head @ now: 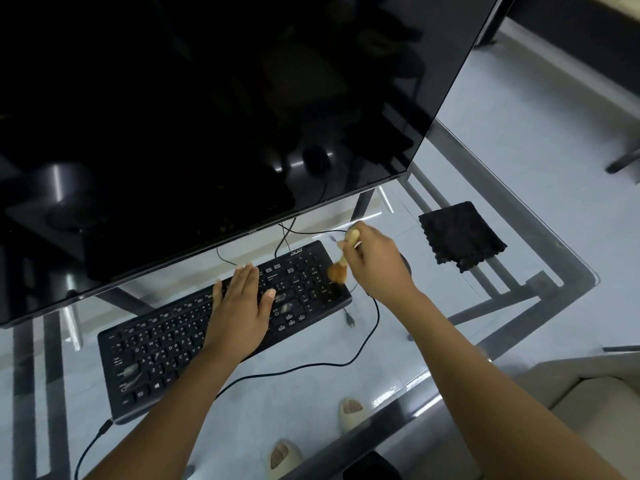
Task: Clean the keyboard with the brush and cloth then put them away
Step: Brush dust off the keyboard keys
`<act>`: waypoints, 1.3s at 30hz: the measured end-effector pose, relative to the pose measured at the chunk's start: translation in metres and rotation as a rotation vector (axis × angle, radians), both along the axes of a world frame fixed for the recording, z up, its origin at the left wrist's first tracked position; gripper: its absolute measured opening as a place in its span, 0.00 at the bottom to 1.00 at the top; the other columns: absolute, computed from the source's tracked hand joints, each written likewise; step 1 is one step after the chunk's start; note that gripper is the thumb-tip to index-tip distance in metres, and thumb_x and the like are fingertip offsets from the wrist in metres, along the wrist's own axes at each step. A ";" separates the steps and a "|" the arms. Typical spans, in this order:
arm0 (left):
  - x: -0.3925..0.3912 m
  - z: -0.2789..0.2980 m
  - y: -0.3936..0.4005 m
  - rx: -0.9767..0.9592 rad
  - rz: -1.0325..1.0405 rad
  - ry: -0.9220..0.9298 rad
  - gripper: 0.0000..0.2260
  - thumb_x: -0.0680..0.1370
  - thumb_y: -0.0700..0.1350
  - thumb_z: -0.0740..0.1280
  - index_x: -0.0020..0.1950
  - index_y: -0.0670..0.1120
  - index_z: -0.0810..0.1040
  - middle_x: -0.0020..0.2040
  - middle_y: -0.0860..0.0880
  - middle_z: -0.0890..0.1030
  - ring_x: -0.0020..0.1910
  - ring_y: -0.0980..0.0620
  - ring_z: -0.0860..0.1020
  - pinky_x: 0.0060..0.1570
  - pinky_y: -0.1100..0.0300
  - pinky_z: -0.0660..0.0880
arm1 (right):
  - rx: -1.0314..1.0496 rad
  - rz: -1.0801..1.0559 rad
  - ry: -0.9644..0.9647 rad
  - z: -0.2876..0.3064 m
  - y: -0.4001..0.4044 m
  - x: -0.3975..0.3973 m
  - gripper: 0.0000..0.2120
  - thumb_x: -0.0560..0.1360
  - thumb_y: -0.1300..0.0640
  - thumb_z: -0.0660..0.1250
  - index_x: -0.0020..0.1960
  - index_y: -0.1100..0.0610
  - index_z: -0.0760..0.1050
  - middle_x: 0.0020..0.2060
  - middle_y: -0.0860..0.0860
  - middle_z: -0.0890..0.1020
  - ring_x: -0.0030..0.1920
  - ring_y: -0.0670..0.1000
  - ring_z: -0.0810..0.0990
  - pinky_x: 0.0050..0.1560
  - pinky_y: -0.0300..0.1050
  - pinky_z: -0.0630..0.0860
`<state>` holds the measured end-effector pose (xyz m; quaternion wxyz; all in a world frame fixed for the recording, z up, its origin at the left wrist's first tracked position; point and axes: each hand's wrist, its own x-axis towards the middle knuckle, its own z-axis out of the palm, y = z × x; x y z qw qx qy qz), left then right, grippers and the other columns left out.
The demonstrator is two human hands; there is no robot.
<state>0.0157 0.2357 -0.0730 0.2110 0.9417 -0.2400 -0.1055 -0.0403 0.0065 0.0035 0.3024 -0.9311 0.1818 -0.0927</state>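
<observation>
A black keyboard (166, 351) lies slanted on the glass table (311, 403), below the monitor. My left hand (240, 311) rests flat on its middle keys, fingers spread. My right hand (377, 263) grips a small brush (341, 266) with a pale wooden handle; its brown bristles touch the number pad at the keyboard's right end. A folded black cloth (462, 235) lies on the glass to the right of my right hand, apart from it.
A large dark monitor (207, 109) overhangs the keyboard's far edge. Black cables (367, 344) loop over the glass near the keyboard's right end. Through the glass, two feet in pale slippers (351, 412) show. A light-coloured seat (602, 403) is at the lower right.
</observation>
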 end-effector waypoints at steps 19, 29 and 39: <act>-0.009 -0.005 0.017 -0.048 0.013 -0.100 0.30 0.80 0.59 0.47 0.76 0.43 0.59 0.77 0.47 0.58 0.77 0.54 0.49 0.75 0.48 0.44 | 0.010 0.135 -0.047 0.006 0.021 0.028 0.06 0.81 0.58 0.60 0.47 0.60 0.72 0.33 0.49 0.80 0.32 0.44 0.79 0.34 0.38 0.76; -0.007 -0.005 0.050 -0.028 0.073 -0.156 0.31 0.79 0.60 0.45 0.75 0.42 0.60 0.76 0.45 0.61 0.76 0.52 0.52 0.74 0.45 0.48 | -0.041 0.251 -0.107 0.001 0.052 0.045 0.05 0.80 0.59 0.61 0.47 0.58 0.73 0.41 0.52 0.80 0.38 0.51 0.80 0.40 0.50 0.80; -0.011 -0.007 0.077 -0.004 0.146 -0.177 0.32 0.79 0.60 0.44 0.75 0.41 0.61 0.76 0.44 0.62 0.76 0.50 0.53 0.74 0.44 0.49 | 0.130 0.420 -0.066 0.004 0.098 0.042 0.03 0.79 0.58 0.64 0.47 0.57 0.74 0.35 0.45 0.82 0.36 0.44 0.82 0.38 0.41 0.80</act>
